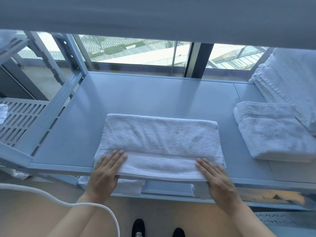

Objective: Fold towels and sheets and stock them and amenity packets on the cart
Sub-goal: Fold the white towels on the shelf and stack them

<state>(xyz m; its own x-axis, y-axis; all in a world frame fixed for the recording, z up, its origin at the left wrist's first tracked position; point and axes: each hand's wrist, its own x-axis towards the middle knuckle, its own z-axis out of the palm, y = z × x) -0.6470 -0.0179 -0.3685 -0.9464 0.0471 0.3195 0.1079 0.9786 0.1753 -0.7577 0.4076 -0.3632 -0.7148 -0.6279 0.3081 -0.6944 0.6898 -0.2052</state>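
Observation:
A folded white towel (159,142) lies flat at the front edge of the grey shelf (136,96). My left hand (106,170) rests on its front left corner with straight fingers on top and the thumb at the towel's edge. At the front right corner my right hand (217,178) lies the same way, fingers flat on the towel. Neither hand curls round the cloth.
A folded white towel (277,130) lies at the shelf's right, beside a tall stack of towels (289,81). A slotted side shelf (18,120) stands left. More towels (126,185) sit on the lower shelf. A white cord (95,207) crosses bottom left. A window is behind.

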